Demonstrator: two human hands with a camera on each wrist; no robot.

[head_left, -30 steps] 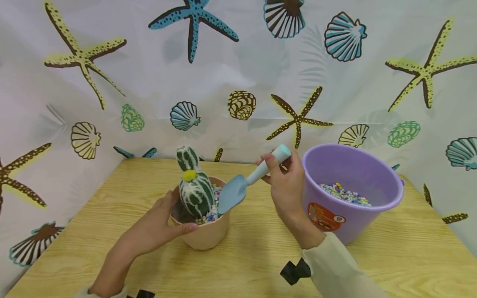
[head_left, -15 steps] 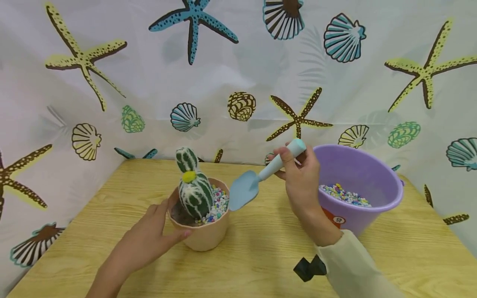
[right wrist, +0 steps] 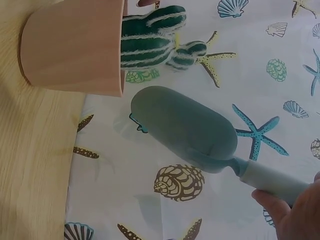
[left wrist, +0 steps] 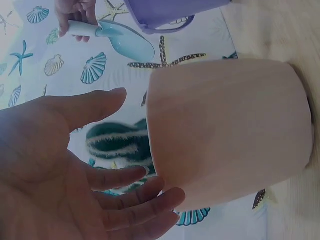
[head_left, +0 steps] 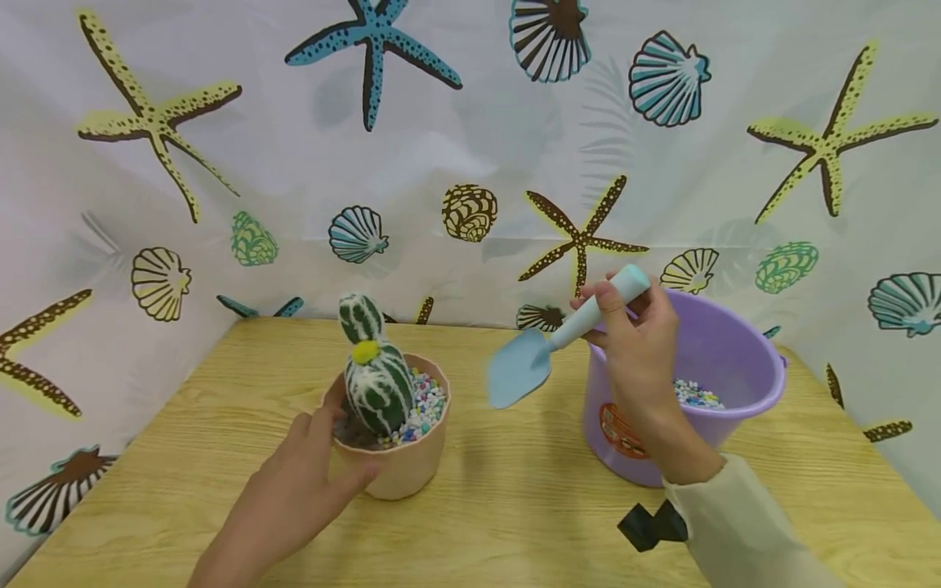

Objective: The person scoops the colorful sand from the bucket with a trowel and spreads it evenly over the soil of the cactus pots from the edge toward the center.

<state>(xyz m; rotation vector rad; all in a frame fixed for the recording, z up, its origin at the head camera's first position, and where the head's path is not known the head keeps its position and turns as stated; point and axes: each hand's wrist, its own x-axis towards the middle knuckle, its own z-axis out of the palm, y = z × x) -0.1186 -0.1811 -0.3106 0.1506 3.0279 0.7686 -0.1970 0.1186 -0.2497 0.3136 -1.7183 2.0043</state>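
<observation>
My right hand (head_left: 639, 359) grips the handle of a light blue trowel (head_left: 520, 369), its blade tilted down and to the left, raised above the table between pot and bucket. A plump toy-like cactus (head_left: 378, 392) with a yellow flower stands in a peach flowerpot (head_left: 412, 465). Small coloured pebbles (head_left: 428, 408) cover the right side inside the pot; dark grey filling shows at the left. My left hand (head_left: 290, 490) is at the pot's near left side, thumb and fingers spread apart. In the left wrist view its fingertips (left wrist: 172, 197) are right at the rim.
A purple bucket (head_left: 735, 359) stands to the right, partly behind my right forearm, with more coloured pebbles (head_left: 697, 396) inside. The wooden table (head_left: 507, 523) ends at the back against a white cloth (head_left: 412, 163) printed with starfish and shells.
My right hand has carried the trowel from the pot's rim rightward and slightly up, towards the bucket. My left hand has loosened from the pot, its thumb lifting off the near side.
</observation>
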